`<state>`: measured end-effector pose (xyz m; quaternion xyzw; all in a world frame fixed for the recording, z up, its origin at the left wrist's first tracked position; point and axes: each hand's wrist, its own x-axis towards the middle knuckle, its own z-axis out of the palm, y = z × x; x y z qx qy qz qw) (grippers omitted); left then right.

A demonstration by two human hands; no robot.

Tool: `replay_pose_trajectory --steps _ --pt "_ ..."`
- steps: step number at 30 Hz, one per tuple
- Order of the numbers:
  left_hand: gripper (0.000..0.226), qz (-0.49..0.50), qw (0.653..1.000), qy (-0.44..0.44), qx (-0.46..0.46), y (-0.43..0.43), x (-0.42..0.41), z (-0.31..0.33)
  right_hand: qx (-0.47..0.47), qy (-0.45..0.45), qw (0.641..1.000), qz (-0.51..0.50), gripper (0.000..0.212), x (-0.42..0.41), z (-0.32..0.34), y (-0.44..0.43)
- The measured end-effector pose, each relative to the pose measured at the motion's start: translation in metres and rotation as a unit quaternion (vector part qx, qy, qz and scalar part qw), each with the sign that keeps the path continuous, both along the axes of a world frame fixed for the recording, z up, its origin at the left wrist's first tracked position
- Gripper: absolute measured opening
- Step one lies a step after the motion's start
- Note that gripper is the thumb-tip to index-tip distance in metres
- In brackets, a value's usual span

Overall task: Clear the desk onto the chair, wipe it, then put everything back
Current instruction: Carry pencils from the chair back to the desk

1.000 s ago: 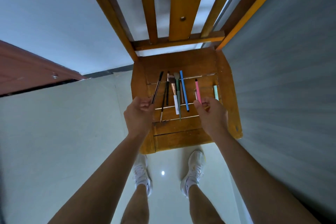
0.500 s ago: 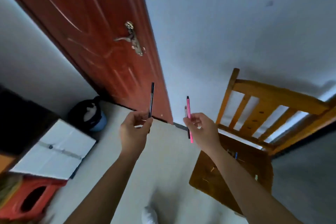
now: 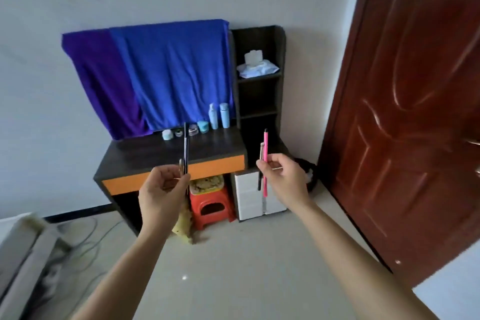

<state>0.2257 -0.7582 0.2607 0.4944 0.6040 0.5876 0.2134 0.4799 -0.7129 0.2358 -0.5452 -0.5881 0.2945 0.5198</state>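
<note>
The person faces the dark wooden table (image 3: 145,157) with an orange front strip, both arms stretched toward it. Judging by the task, this looks like the putting-back stage. Pale blue bottles (image 3: 218,117) and small jars (image 3: 166,134) already stand in a row along the table's back edge under a draped blue cloth (image 3: 176,73), and the front of the top is bare. The chair is not in view.

The left hand (image 3: 163,189) holds a slim black pen (image 3: 185,145) upright. Thumb and forefinger pinch it low on the barrel, and the other fingers (image 3: 168,176) are curled in. A short pale stick (image 3: 180,163) rises just beside the pen from the same pinch; what it is cannot be told. The right hand (image 3: 285,179) pinches a bright pink pen (image 3: 265,153) together with a thinner beige-and-black stick (image 3: 261,150). The two touch side by side and also stand upright. Carrying them vertical in fingertip grips probably keeps each small bundle together and ready to lay down on the table, which is well ahead of the hands.
</note>
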Motion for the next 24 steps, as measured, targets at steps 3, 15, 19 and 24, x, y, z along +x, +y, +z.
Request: replay_pose_trajectory --steps 3,15,19,24 --pt "0.019 0.061 0.998 -0.009 -0.016 0.016 -0.095 -0.006 0.010 0.005 0.997 0.071 0.014 -0.112 -0.001 0.035" --pt "0.021 0.059 0.998 -0.012 -0.019 0.199 -0.180 -0.040 -0.019 0.025 0.996 0.089 0.012 -0.205 -0.024 0.214" --pt "0.021 0.052 0.998 -0.032 -0.027 0.285 -0.173 -0.051 -0.029 0.038 0.996 0.079 0.014 -0.199 -0.040 0.301" --pt "0.022 0.054 0.996 -0.065 -0.041 0.387 -0.175 -0.050 -0.049 0.049 0.994 0.089 0.011 -0.204 -0.041 0.413"
